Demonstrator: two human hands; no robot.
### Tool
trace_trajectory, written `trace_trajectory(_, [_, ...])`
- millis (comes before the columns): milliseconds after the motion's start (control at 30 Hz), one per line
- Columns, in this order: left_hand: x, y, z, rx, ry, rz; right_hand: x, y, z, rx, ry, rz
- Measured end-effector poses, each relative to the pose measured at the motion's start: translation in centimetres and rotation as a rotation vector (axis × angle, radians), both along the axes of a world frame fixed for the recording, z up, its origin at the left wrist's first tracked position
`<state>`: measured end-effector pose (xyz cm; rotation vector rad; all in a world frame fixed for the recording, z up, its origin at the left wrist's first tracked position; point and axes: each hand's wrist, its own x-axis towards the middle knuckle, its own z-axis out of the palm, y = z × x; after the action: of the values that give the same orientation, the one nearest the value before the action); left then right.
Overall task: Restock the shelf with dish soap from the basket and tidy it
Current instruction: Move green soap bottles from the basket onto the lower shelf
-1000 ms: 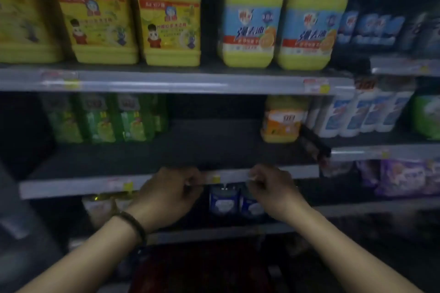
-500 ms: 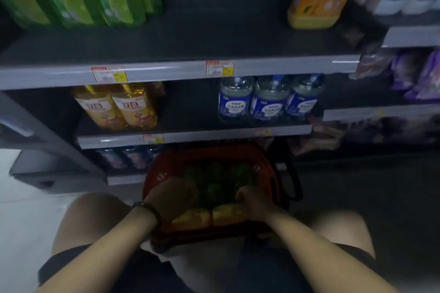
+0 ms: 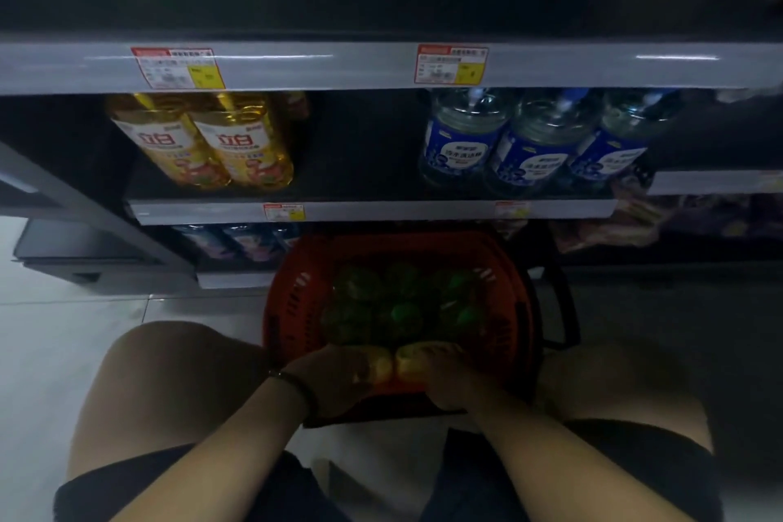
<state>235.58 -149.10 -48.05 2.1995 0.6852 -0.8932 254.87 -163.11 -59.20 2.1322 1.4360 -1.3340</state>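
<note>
Crouching before a dim store shelf (image 3: 381, 66), a person reaches into a red basket (image 3: 288, 309) on the floor between the knees, the left hand (image 3: 339, 377) and right hand (image 3: 440, 377) each closed around a yellow dish soap bottle (image 3: 379, 369) at the basket's near edge, the two bottles side by side and touching. Green-capped bottles (image 3: 402, 309) fill the rest of the basket. Above, the wide shelf is mostly bare, while the lower shelf holds golden bottles (image 3: 203, 140) at left and blue-labelled bottles (image 3: 529, 140) at right. Lifting two bottles at once in poor light risks a slip, or a knock against the shelf lip on the way up; the packed basket could also snag them.
</note>
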Motion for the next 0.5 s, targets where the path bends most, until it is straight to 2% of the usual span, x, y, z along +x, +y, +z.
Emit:
trace_trajectory(233, [0.5,0.1,-0.3,-0.017,0.022,-0.005,-0.2,0.9,-2.0,-0.031,0.045,-0.097])
trace_trajectory(367, [0.4,0.1,0.3,-0.012,0.021,0.010,0.0,1.9,0.3,-0.022,0.154,-0.275])
trace_trajectory(433, [0.2,0.1,0.5,-0.002,0.017,0.009,0.1,1.9,2.3,0.042,0.136,-0.322])
trace_trajectory(500, [0.1,0.0,0.4,0.016,0.010,0.003,-0.1,1.5,5.1,0.100,0.113,-0.270])
